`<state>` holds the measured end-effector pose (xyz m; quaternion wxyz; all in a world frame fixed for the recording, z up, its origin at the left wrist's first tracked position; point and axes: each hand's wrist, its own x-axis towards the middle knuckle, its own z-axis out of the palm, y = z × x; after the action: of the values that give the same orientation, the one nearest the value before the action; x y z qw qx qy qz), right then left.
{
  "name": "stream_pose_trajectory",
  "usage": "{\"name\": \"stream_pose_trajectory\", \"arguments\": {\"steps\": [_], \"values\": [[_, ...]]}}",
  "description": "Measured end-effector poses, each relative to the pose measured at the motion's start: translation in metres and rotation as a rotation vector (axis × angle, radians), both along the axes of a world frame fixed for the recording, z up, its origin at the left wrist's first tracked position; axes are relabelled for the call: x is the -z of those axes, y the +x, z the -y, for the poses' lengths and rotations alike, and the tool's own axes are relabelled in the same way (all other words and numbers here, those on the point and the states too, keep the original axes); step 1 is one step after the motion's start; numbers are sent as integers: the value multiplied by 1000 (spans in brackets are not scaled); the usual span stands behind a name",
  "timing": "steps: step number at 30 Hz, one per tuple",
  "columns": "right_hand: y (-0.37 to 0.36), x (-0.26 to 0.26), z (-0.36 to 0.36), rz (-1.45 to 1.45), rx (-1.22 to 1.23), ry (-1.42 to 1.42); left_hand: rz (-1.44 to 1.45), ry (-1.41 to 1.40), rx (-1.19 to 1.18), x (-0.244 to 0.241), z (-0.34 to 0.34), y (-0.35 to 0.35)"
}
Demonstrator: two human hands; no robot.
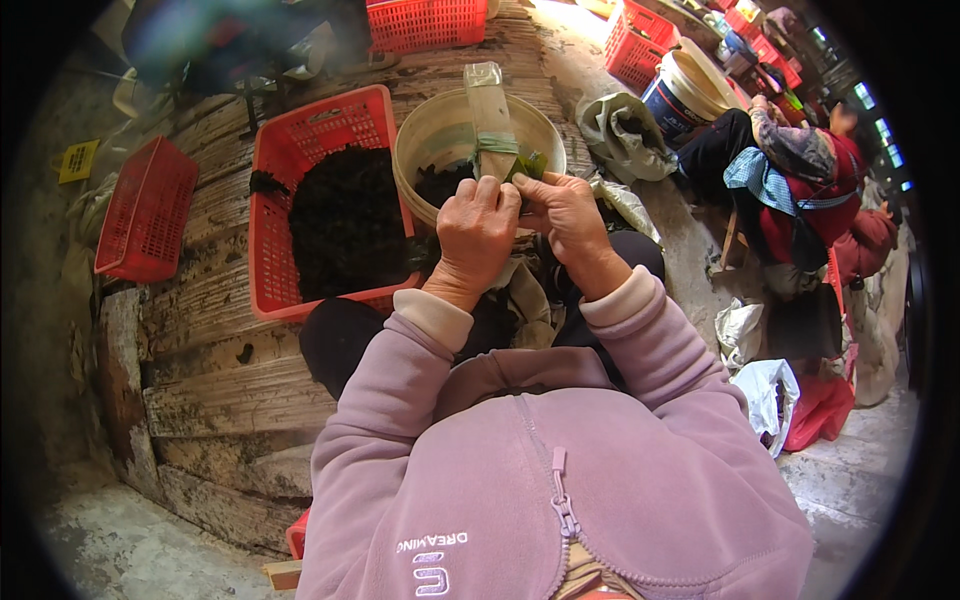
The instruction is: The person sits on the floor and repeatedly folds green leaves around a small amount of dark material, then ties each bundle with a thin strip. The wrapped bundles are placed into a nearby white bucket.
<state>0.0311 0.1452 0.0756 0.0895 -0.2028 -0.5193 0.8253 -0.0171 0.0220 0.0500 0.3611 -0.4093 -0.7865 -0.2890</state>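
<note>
My left hand (478, 229) is closed at the near end of a wooden board (492, 112) that lies across a white plastic bucket (553, 124). A green strip is tied around the board. My right hand (574, 225) pinches a dark green leafy piece (531, 165) between thumb and fingers, beside the board. The two hands nearly touch; what my left fingers hold is hidden. Dark leafy material (442, 184) lies inside the bucket. To the left, a red plastic crate (268, 281) holds a large heap of dark, wet-looking material (346, 221).
A second red crate (146, 210) stands at the left on wooden planks (232, 397). Right of the bucket are an open woven sack (619, 139) and a paint bucket (679, 97). A seated person (806, 180) is at the right. White bags (769, 397) lie nearby.
</note>
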Motion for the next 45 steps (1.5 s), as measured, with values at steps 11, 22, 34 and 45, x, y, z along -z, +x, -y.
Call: {"name": "stream_pose_trajectory", "arguments": {"steps": [11, 22, 34, 45], "values": [[-6, -27, 11, -191, 56, 337, 78, 162, 19, 28, 31, -9], [-2, -68, 15, -437, 239, 430, 391, 190, -70, 108, 63, -16], [-1, -96, 0, -259, 55, 491, 1235, 621, 1136, 0, 71, -40], [3, -79, -1, -319, 40, 301, 1384, 656, 817, 21, 45, -25]]}}
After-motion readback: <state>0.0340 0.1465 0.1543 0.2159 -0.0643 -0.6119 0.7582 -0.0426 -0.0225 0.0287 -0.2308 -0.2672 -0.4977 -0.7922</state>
